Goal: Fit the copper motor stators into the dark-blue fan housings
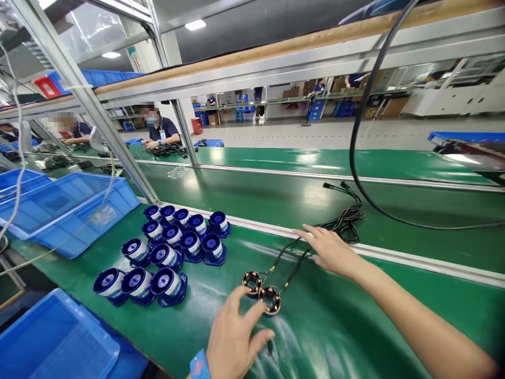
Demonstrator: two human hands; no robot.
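Observation:
Two small copper-wound coil rings [262,292] lie side by side on the green mat, each with a black lead running off to a bundle of black cable [344,222] on the conveyor edge. My left hand [232,337] hovers just in front of the rings, fingers spread and holding nothing; it wears a blue wristband. My right hand [330,248] reaches out flat beside the cable bundle, fingers stretched over the leads. To the left stands a cluster of several blue spools wound with white [169,247].
Blue plastic bins sit at the left [67,210] and bottom left [55,337]. A thick black cable [357,158] hangs down from above onto the conveyor belt [414,205]. Other people work at a far bench behind an aluminium frame post [98,113].

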